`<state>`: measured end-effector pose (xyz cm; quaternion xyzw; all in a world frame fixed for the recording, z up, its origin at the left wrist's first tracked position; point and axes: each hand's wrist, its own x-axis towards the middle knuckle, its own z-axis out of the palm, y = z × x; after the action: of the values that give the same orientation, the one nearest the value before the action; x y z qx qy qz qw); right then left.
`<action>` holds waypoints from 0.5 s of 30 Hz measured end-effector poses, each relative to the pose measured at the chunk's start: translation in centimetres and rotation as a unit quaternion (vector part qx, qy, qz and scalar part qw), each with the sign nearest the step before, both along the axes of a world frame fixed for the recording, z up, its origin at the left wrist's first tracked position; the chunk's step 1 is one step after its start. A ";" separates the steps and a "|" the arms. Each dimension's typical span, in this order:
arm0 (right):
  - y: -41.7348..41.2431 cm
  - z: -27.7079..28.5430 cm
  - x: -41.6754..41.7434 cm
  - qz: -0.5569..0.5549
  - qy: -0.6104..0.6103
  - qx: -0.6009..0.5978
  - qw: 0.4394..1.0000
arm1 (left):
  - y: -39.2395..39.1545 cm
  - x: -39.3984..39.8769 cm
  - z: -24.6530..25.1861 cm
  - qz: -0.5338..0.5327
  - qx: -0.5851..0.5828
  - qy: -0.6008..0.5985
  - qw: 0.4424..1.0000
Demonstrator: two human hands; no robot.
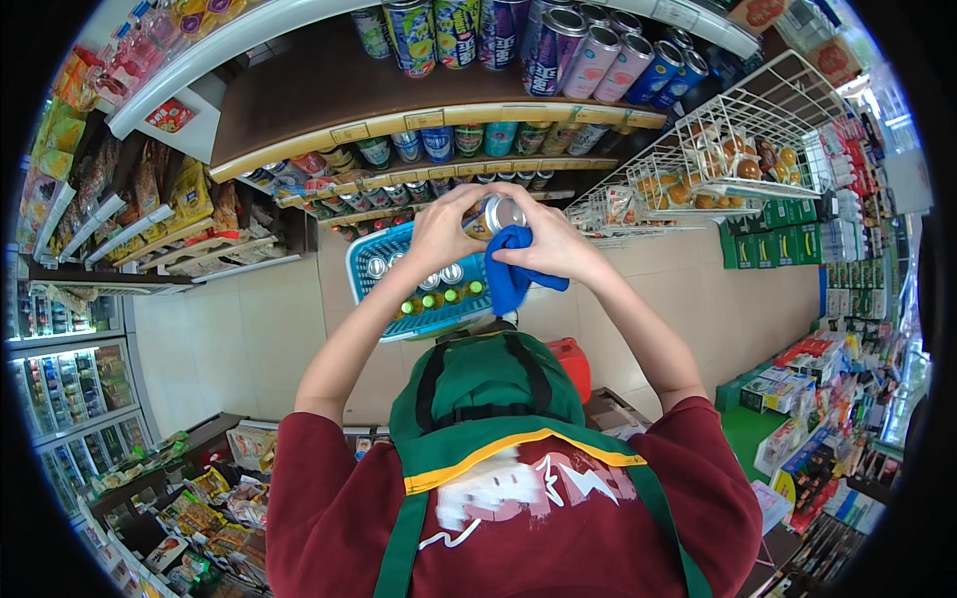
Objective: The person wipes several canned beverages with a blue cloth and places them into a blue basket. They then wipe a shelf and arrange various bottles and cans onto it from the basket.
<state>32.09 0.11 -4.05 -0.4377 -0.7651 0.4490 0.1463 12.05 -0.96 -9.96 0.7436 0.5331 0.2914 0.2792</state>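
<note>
Between both hands is a gold-and-blue beverage can (478, 224), its silver end (506, 214) turned towards the right. My left hand (446, 224) curves around the can's left side. A blue cloth (512, 273) hangs from my right hand (552, 239), which presses against the can's silver end. Just below and to the left of the hands is a turquoise plastic basket (359, 258). Several silver-topped cans (451, 273) and a row of bottles with green caps (451, 295) stand in it. My left forearm hides part of the basket.
Ahead, a brown shelf (314, 97) carries tall drink cans (410, 37), with more cans on lower tiers. White wire racks (748, 134) with packaged food stand at right. Packaged snacks (191, 202) hang at left. A red container (572, 366) sits on the tiled floor (635, 299) beside my green apron (486, 389).
</note>
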 end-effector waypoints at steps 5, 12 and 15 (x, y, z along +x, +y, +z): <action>0.6 -6.3 -2.1 -0.027 -0.067 0.063 0.995 | -0.4 0.1 -8.1 0.040 0.002 -0.011 0.999; 1.1 -13.8 -4.2 -0.031 -0.162 0.063 0.984 | 0.0 -0.9 -15.2 0.008 -0.095 -0.074 0.993; 1.2 -17.2 -4.4 -0.007 -0.204 0.061 0.977 | -0.6 -2.2 -18.4 -0.002 -0.118 -0.061 0.991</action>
<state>27.72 1.34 -21.25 -0.5155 -0.8017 0.3021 0.0168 9.88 -1.60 -28.34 0.6877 0.5437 0.2711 0.3975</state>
